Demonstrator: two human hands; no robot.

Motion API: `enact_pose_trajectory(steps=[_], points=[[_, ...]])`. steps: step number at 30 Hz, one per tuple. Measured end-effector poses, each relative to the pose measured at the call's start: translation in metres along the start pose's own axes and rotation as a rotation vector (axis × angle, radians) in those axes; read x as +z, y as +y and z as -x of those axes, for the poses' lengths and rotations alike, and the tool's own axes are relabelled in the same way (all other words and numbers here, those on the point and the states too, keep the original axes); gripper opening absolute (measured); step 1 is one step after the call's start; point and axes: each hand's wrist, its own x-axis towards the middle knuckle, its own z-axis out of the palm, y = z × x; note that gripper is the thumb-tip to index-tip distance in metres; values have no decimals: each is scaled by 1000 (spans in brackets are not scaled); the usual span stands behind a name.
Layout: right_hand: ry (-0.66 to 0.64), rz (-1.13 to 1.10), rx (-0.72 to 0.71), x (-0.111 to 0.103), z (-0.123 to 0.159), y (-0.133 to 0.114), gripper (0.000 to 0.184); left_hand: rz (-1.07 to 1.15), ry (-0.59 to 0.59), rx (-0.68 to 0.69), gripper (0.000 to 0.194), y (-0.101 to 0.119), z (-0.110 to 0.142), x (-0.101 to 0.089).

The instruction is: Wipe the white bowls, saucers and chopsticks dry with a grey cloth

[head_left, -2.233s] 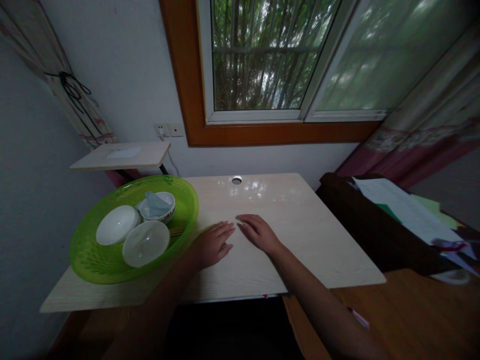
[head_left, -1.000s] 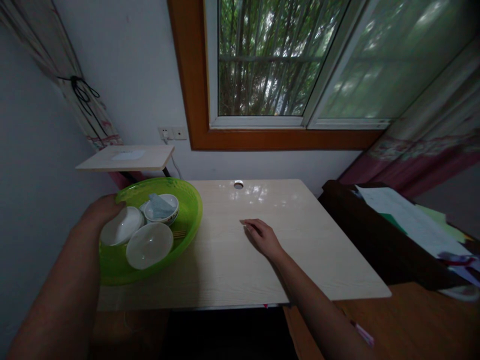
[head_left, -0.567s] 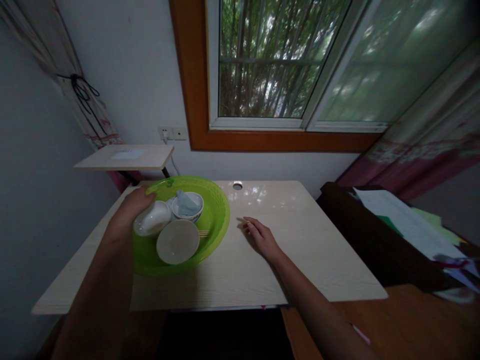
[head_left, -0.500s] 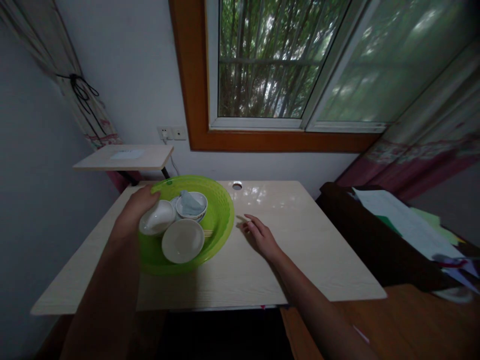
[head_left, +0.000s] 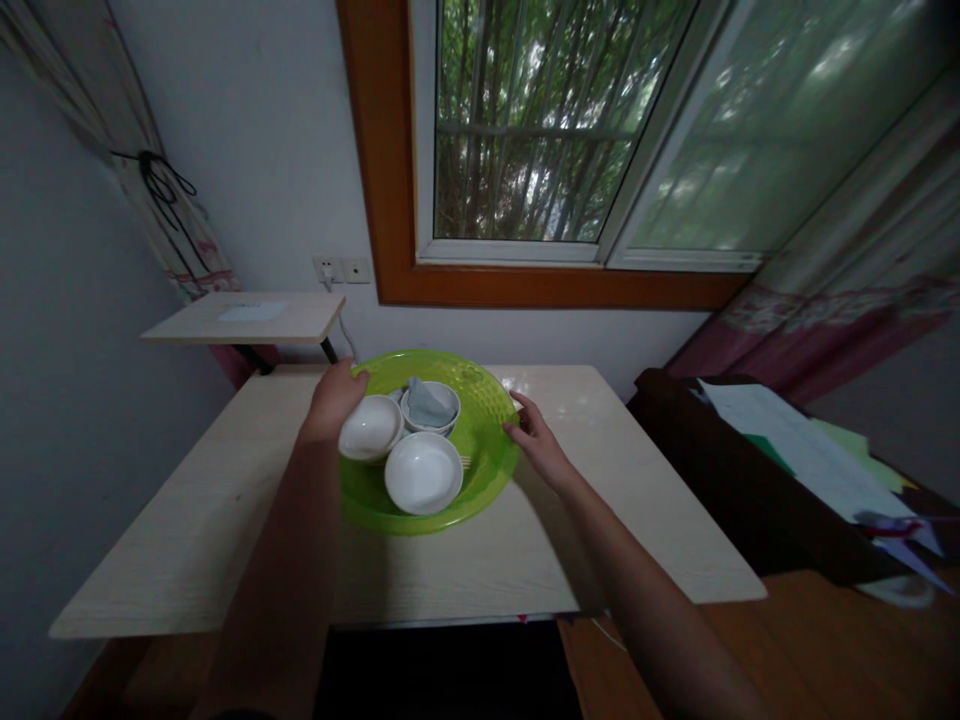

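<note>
In the middle of the frame, the basin [head_left: 491,472] on the table [head_left: 637,510] holds a cloth [head_left: 427,404] in the upper bowl [head_left: 448,396]; one bowl [head_left: 370,428] lies to its lower left, another [head_left: 424,474] below.

- The left hand [head_left: 335,398] was bare, with a short, rounded thumb.
- The right hand [head_left: 541,445] was bare too, its fingers [head_left: 526,404] slim and tapering; the nails were too small and blurred to make out.
- The left forearm [head_left: 289,560] was uncovered and broadened from a narrower wrist.
- The right forearm [head_left: 645,570] was likewise uncovered, smooth in outline and slender at the wrist.
- A dark edge [head_left: 241,714] crossed the left arm at the bottom, too cropped to identify.
</note>
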Motion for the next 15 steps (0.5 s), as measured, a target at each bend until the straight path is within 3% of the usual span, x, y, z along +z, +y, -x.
enact_pose_trajectory(steps=[3, 6, 12, 15], points=[[-4, -3, 12, -13, -4, 4, 67, 89, 51, -3, 51, -6, 1, -3], [-23, 9, 21, -26, -8, 7, 70, 291, 56, -40, 49, -27, 6, -4], [-121, 142, 1, -45, -19, 2, 66, 947, -174, -175, 70, -58, 37, 11], [-144, 286, -25, -48, -24, -3, 59, 1066, -248, -241, 66, -58, 50, 20]])
